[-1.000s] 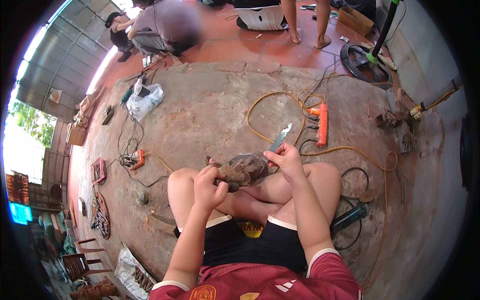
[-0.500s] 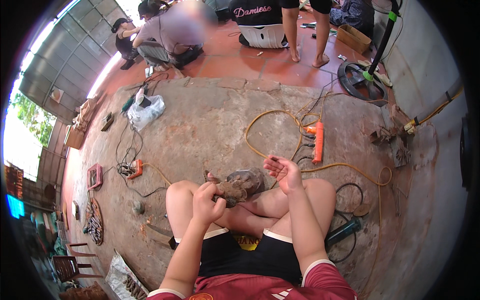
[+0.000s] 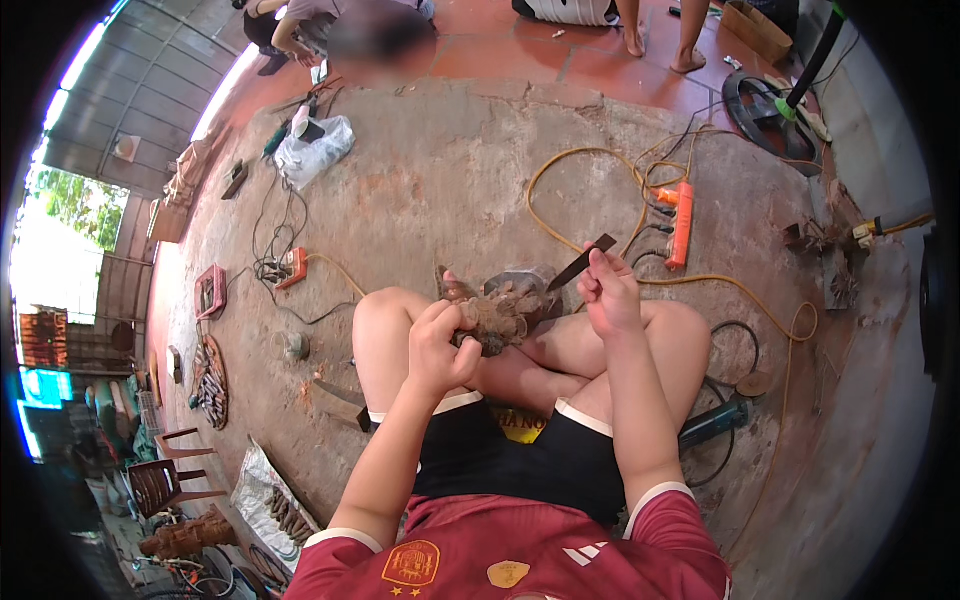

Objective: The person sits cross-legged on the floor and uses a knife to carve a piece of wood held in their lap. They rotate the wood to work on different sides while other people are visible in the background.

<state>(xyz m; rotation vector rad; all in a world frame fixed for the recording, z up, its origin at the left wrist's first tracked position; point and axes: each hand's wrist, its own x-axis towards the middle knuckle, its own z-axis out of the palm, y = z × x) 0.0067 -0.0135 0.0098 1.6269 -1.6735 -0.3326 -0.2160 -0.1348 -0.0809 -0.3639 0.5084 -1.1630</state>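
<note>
Clearly our left hand (image 3: pixel 440 345) is clenched around a brown wood carving (image 3: pixel 495 315) resting on our crossed legs, above the concrete floor (image 3: pixel 450 190). Our right hand (image 3: pixel 608 295) pinches a flat chisel (image 3: pixel 582 263), its blade raised just beside the carving. Should the blade slip off the hard wood, we judge it could cut our left fingers or bare knee.

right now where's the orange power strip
In the head view the orange power strip lies on the concrete floor, right of centre, just beyond the right hand, inside the yellow cable loop.
</note>
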